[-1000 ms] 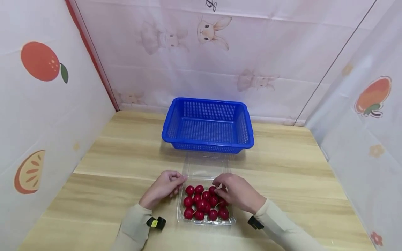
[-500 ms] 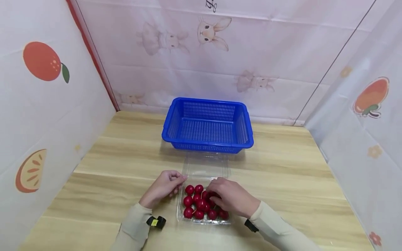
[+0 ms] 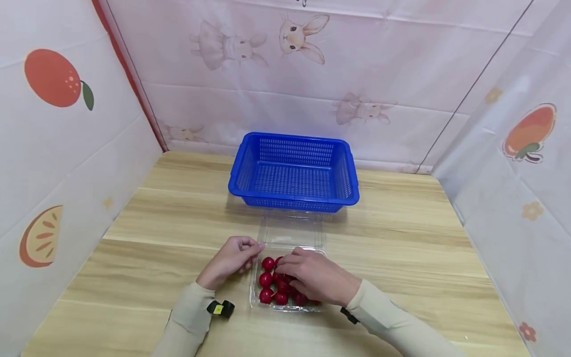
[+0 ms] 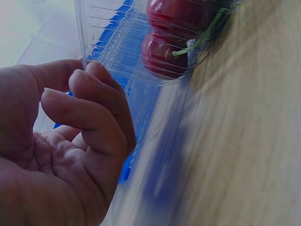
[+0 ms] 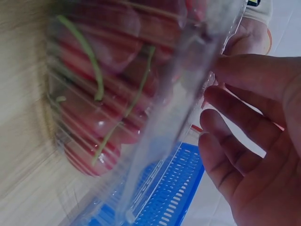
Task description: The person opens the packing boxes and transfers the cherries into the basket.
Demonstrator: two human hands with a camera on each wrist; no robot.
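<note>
A clear plastic clamshell box (image 3: 252, 297) holding several dark red cherries (image 3: 266, 280) lies with its lid folded back. At the box's far left corner, my left hand (image 3: 232, 260) pinches the rim between thumb and forefinger, the other fingers curled below. The left wrist view has the same thumb and fingertips (image 4: 87, 68) at the rim. My right hand (image 3: 316, 277) is over the cherries, fingers loosely bent and pointing left, covering the box's right part. In the right wrist view no cherry shows within its palm; green stems (image 5: 89, 54) show through the box wall.
Behind the box stands a blue perforated basket (image 3: 294, 199) with nothing in it. The open lid (image 3: 292, 230) lies flat towards the basket. Both rest on a wood-grain table (image 3: 401, 233), enclosed by printed cloth walls (image 3: 285, 104).
My right hand has moved left across the cherries, covering more of them. The left hand keeps its place at the box corner. The head view has tilted slightly.
</note>
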